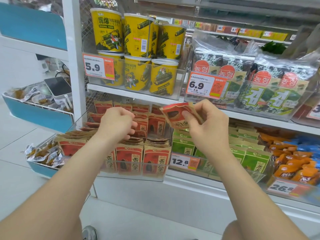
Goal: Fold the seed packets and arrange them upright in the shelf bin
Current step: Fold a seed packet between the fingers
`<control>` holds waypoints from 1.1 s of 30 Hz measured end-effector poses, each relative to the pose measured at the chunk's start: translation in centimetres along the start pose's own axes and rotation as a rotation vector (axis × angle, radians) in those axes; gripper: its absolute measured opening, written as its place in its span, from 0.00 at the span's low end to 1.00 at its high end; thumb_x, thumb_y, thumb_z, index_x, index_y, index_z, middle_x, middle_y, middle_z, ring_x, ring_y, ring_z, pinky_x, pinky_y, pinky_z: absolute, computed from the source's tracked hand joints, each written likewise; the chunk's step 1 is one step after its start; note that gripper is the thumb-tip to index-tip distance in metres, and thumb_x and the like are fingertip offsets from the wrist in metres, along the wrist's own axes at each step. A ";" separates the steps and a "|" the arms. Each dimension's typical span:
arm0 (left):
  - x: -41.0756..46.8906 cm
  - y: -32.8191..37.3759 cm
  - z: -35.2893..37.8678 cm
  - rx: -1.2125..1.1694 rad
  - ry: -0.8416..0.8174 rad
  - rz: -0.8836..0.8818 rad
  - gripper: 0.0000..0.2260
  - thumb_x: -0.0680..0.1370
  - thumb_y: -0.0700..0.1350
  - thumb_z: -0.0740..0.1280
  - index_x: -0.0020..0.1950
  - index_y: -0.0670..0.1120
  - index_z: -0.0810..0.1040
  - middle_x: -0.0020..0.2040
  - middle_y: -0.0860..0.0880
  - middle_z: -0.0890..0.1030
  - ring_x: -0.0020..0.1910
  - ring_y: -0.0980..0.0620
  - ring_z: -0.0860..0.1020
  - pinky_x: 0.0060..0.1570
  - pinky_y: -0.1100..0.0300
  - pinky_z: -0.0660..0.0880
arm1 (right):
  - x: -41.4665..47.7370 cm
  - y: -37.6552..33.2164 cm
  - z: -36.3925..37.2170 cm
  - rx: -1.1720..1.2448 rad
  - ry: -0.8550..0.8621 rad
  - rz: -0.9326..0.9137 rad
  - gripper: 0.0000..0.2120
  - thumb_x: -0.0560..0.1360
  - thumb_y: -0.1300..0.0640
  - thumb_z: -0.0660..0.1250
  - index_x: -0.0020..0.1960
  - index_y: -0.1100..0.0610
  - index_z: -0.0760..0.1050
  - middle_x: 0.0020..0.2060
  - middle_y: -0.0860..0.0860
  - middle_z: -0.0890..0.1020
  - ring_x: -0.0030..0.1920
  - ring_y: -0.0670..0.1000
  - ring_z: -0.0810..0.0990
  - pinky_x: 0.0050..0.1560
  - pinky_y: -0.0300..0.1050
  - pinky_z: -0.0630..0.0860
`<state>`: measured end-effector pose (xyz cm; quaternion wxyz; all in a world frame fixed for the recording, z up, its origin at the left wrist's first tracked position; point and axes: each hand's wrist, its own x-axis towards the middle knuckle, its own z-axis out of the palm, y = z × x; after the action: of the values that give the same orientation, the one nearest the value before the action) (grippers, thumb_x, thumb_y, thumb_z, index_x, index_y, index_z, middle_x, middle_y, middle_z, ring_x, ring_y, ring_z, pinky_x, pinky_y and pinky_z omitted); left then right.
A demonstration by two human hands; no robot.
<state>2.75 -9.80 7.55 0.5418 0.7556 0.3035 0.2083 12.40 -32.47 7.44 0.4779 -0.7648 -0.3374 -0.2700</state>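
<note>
**shelfnoob:** what's the layout, big stuff first?

**binwatcher:** White shelf unit. On the upper board there are yellow cans, and its front edge hangs right over the work spot. Below that sits the clear shelf bin, with its right wall up against a bin of green packets.

**shelfnoob:** and the seed packets?

**binwatcher:** The red seed packets in the near row stand upright, pressed against the bin's front wall. The rows behind them, in the middle and at the left, lean or lie flat. The only open room is the gap between the packet tops and the upper board.

**shelfnoob:** hands?

**binwatcher:** The right hand is up in that gap above the bin's right wall, thumb and fingers pinching one red packet. That packet is tilted and crumpled along its top edge, just under the board's edge. The left hand is over the middle rows with its fingers curled down among the packets. Can't tell if it's got one. A 12.8 price tag is clipped just right of the bin's front corner.
</note>
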 end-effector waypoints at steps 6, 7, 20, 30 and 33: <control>0.9 -1.1 0.9 0.541 -0.140 0.387 0.07 0.81 0.48 0.74 0.43 0.55 0.85 0.41 0.57 0.84 0.44 0.58 0.81 0.50 0.56 0.78 | 0.3 -0.3 2.5 -0.136 -0.121 -0.230 0.03 0.83 0.53 0.72 0.56 0.51 0.83 0.44 0.42 0.86 0.43 0.46 0.84 0.43 0.48 0.80; 1.2 -1.2 1.2 0.570 -0.172 0.411 0.07 0.81 0.51 0.76 0.42 0.54 0.87 0.40 0.56 0.85 0.43 0.57 0.81 0.50 0.55 0.79 | 0.5 -0.3 3.1 -0.206 -0.140 -0.269 0.04 0.83 0.52 0.72 0.56 0.50 0.83 0.45 0.43 0.87 0.44 0.50 0.84 0.42 0.50 0.81; 4.2 -0.3 3.0 0.975 -0.494 0.536 0.16 0.73 0.64 0.79 0.54 0.57 0.88 0.50 0.57 0.85 0.53 0.51 0.81 0.54 0.46 0.83 | 2.9 1.5 7.9 -0.714 -0.804 -0.195 0.27 0.79 0.68 0.65 0.74 0.49 0.75 0.56 0.56 0.84 0.58 0.62 0.82 0.45 0.50 0.71; 4.2 -1.0 5.4 1.096 -0.319 0.634 0.04 0.84 0.49 0.67 0.54 0.52 0.82 0.46 0.50 0.77 0.48 0.41 0.80 0.42 0.51 0.71 | 3.2 3.0 9.5 -0.564 -0.730 -0.051 0.14 0.82 0.65 0.61 0.58 0.50 0.79 0.47 0.53 0.84 0.51 0.63 0.80 0.46 0.51 0.68; 5.0 -1.3 4.7 0.958 -0.354 0.543 0.06 0.85 0.54 0.69 0.58 0.56 0.85 0.50 0.49 0.79 0.55 0.40 0.80 0.49 0.48 0.73 | 3.2 2.8 9.4 -0.515 -0.679 0.008 0.11 0.85 0.60 0.59 0.57 0.48 0.78 0.49 0.52 0.85 0.56 0.64 0.81 0.52 0.54 0.69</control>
<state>9.08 -9.36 4.70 0.1088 0.9908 0.0640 0.0498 17.41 -23.93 4.47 0.1339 -0.9059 -0.3943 -0.0768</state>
